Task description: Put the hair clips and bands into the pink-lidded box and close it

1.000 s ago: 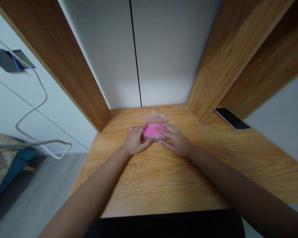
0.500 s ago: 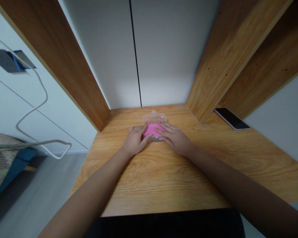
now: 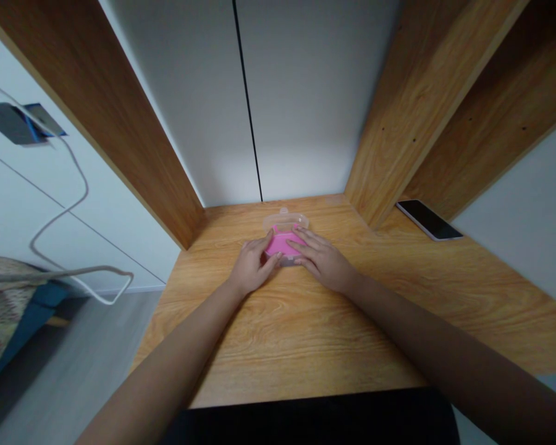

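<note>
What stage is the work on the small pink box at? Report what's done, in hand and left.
Done: the clear plastic lid lies open behind the small pink box on the wooden desk. In hand: the left hand and right hand both rest on the box, fingers over its top. Left: the lid is not shut; the box sits on the desk.

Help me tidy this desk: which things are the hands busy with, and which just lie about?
In hand: pink box, clear lid behind it; left hand and right hand both rest on the box.
Lying about: phone on the desk, far right; white cable hanging at the left.
</note>
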The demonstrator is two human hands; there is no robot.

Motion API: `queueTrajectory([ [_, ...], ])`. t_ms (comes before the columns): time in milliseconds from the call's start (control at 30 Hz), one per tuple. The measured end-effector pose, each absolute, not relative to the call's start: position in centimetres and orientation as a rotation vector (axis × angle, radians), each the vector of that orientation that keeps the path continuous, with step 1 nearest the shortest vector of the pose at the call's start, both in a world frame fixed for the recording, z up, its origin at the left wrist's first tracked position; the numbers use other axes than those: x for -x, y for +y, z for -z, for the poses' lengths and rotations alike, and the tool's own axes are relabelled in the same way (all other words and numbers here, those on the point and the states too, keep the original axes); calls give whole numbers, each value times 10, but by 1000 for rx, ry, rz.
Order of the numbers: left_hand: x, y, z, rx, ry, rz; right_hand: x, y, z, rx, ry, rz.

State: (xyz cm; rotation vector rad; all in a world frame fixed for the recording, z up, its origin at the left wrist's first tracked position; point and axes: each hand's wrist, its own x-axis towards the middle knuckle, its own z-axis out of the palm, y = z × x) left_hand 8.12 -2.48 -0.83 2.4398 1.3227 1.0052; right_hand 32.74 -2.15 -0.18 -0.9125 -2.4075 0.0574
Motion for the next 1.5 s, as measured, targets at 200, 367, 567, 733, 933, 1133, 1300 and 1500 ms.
queueTrajectory([
  [200, -79, -23, 8, -2424, 1281, -1060, -330, -19, 2, 883, -2333, -140],
  [367, -76, -22, 7, -2436, 1340, -1073, -333, -19, -3, 877, -2222, -203],
  [567, -74, -22, 5, -2412, 1391, -1130, -339, -12, -1, 921, -2054, -192],
  [733, -75, -23, 4, -2406, 1347, -1103, -338, -10, 1, 985, -1999, -200],
  [933, -77, -23, 4, -2397, 1343, -1075, -336, -10, 3, 1158, -1935, -351],
  [1133, -77, -22, 5, -2367, 1358, -1073, -335, -4, 9, 1166, -1844, -568],
  [1300, -79, -23, 3, -2353, 1366, -1014, -333, -6, 8, 1172, -1856, -570],
  [1500, -81, -24, 1, -2377, 1389, -949, -331, -6, 11, 1126, -1848, -651],
])
